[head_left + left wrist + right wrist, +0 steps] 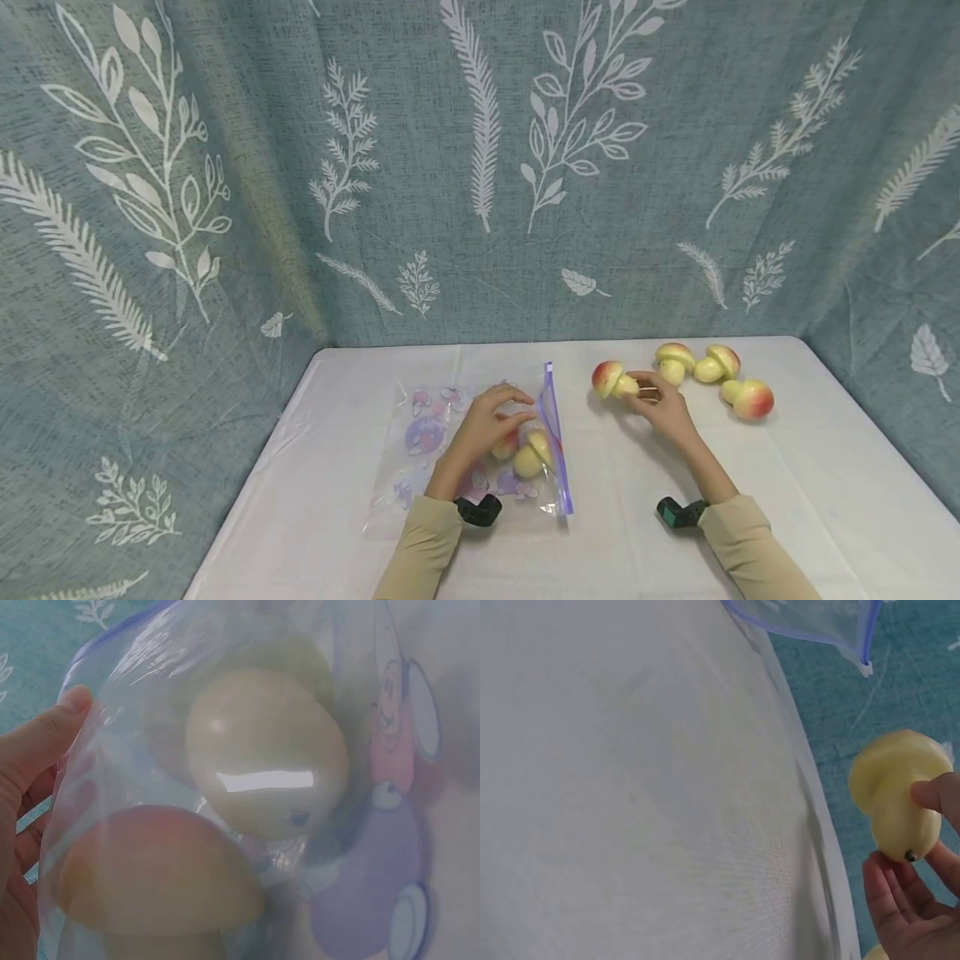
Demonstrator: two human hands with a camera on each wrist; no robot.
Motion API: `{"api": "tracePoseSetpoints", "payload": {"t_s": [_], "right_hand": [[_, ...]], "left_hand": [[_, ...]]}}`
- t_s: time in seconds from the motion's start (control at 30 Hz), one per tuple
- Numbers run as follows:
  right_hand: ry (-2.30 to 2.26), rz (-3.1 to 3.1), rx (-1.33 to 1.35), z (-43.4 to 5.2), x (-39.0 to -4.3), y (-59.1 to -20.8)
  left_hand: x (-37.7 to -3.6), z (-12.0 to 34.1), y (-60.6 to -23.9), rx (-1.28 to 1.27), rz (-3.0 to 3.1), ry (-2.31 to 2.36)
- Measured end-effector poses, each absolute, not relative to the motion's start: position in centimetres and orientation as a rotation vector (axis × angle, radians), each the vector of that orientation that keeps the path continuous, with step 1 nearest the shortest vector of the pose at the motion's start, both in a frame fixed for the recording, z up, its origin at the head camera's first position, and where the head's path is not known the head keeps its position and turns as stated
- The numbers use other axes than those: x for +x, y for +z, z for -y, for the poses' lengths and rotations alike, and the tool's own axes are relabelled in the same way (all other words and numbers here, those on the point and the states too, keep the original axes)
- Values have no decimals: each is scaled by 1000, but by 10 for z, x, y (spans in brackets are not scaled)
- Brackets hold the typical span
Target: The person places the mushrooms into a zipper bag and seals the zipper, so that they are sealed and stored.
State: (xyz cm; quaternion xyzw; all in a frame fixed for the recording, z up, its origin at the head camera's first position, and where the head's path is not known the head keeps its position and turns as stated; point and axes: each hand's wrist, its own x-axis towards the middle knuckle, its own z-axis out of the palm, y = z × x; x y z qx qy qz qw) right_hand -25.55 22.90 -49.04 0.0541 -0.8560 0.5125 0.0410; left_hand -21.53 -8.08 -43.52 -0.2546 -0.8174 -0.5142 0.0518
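My right hand [667, 412] pinches a toy mushroom [608, 379] by its pale stem, with the red and yellow cap pointing left. In the right wrist view the thumb lies on the stem of this mushroom [901, 761], with fingers under its end. My left hand [482, 427] grips the upper film of a clear zip bag [390, 492] near its purple zip edge. Seen from the left wrist, the thumb [75, 701] is at the film and the fingers are partly hidden behind it. Toy mushrooms [161, 874] lie inside the bag.
Right of the held mushroom, at the back of the white table [622, 533], lie more toy mushrooms: one [674, 360] by the right hand, another [717, 364] beside it, and a third [748, 399] nearer. A patterned curtain [480, 283] stands behind the table.
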Motion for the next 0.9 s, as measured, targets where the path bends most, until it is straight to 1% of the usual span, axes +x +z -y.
{"api": "tracePoseSetpoints", "payload": {"t_s": [0.33,0.77,0.9], "right_hand": [[1529,2595,309,-224,-252,-493],[1568,2574,394,-216,-249,-491],[1561,2590,421,-207,-237,-472]], "left_hand": [[-216,80,-437,-789,2475,-1601],[-216,81,-436,-771,2520,-1579],[-216,80,-437,-785,2503,-1585]]}}
